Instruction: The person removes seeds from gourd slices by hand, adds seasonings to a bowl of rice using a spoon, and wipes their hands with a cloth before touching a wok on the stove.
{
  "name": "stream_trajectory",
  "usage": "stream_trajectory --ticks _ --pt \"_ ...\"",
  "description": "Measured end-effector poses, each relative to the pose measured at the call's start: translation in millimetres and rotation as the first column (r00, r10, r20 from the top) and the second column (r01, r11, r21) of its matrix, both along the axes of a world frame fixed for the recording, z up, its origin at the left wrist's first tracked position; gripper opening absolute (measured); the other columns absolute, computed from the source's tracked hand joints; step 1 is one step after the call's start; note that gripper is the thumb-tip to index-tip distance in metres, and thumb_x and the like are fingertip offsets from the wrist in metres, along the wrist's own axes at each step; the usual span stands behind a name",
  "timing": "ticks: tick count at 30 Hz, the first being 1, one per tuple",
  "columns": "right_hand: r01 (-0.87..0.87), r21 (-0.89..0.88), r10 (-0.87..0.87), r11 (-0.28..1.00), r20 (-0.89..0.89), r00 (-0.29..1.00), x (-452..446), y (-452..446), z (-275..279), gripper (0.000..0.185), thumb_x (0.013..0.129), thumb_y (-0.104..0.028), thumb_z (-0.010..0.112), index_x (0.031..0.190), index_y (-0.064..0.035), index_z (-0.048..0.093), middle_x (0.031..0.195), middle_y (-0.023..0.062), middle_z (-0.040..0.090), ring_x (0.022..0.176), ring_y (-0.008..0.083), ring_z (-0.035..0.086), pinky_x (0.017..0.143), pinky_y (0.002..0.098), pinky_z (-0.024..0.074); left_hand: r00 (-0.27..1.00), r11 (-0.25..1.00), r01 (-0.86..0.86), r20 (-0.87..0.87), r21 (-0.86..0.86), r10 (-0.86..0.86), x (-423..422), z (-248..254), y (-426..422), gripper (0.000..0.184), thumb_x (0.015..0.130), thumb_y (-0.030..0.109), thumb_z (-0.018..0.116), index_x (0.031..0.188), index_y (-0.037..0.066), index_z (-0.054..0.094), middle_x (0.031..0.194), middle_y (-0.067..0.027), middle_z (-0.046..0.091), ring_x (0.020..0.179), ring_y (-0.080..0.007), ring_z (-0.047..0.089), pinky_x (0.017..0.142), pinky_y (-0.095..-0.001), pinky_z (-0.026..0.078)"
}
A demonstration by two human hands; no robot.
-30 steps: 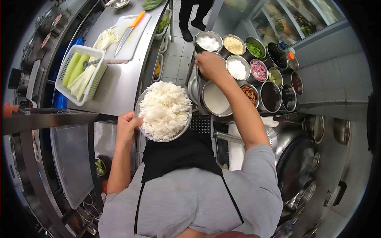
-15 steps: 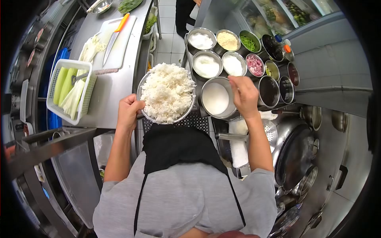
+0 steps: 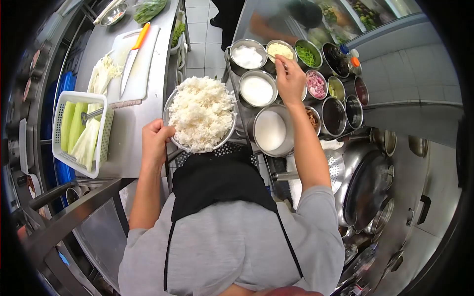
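While wearing a grey shirt (image 3: 212, 241) under a black apron (image 3: 212, 185), grips the left rim of a round metal bowl (image 3: 167, 108) with the left hand (image 3: 157, 138), with thumb over the edge. Holds the bowl just beyond the apron, filled with cooked white rice (image 3: 200, 116) heaped above the rim. Has a perforated skimmer (image 3: 336, 170) and a dark wok (image 3: 370, 187) near the right elbow. Just to the right of the bowl, has a wide metal canister (image 3: 289, 133) partly filled with something smooth and white. Reaches past that canister with the right hand (image 3: 292, 81), with fingertips drawn narrowly together at a tin of pale yellow crumbs (image 3: 280, 50); cannot tell whether pinching anything or touching the contents. Around that hand, faces more tins, among them chopped greens (image 3: 308, 54) and diced pink onion (image 3: 316, 84). To the left, has a steel counter (image 3: 128, 158) bearing a white basket (image 3: 104, 133) of pale green stalks (image 3: 67, 128) and, farther along, an orange-handled knife (image 3: 130, 64) on a white cutting board (image 3: 145, 64). Farthest off, faces another person's dark-trousered leg (image 3: 230, 22) beside a glass-fronted refrigerator (image 3: 321, 39).
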State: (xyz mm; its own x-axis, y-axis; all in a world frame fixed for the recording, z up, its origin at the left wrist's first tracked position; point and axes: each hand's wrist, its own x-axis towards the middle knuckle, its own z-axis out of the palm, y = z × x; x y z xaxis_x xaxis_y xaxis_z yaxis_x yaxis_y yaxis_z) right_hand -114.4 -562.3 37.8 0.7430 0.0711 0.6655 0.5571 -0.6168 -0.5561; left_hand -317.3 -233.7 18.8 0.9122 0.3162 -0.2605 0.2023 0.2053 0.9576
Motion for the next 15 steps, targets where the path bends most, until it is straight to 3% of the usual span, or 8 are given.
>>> stream_trajectory --ticks 6,9,15 --pt "-0.057 -0.134 0.056 0.989 -0.012 0.998 31.4 10.1 -7.5 0.013 0.089 -0.011 0.067 0.098 -0.0041 0.073 0.088 0.0154 0.07 0.078 0.0331 0.067 0.071 0.0393 0.0526 0.998 0.997 -0.059 0.012 -0.049 0.06 -6.1 -10.1 4.1 0.021 0.074 0.0 0.065 0.06 0.009 0.052 0.058 0.0042 0.051 0.051 -0.0034 0.039 0.049 -0.0219 0.029" --pt "-0.056 -0.057 0.051 0.997 -0.094 0.994 27.0 -0.6 -7.0 0.013 0.09 -0.011 0.067 0.098 -0.004 0.073 0.088 0.0151 0.07 0.078 0.0326 0.068 0.071 0.0384 0.0527 0.997 0.995 -0.077 -0.03 -0.057 0.075 -5.7 -4.2 -0.1 0.02 0.075 0.0 0.065 0.061 0.008 0.054 0.058 0.0041 0.053 0.051 -0.0032 0.04 0.05 -0.0214 0.029" --pt "-0.033 -0.018 0.032 0.999 -0.071 0.997 35.2 -10.7 -13.3 0.014 0.089 -0.013 0.068 0.097 -0.0022 0.072 0.088 0.0161 0.071 0.074 0.028 0.069 0.068 0.0356 0.0531 0.997 0.994 -0.078 -0.022 -0.072 0.077 -1.3 -3.8 -2.4 0.018 0.076 0.0 0.065 0.063 0.008 0.055 0.06 0.0044 0.054 0.051 -0.0026 0.039 0.049 -0.0213 0.028"
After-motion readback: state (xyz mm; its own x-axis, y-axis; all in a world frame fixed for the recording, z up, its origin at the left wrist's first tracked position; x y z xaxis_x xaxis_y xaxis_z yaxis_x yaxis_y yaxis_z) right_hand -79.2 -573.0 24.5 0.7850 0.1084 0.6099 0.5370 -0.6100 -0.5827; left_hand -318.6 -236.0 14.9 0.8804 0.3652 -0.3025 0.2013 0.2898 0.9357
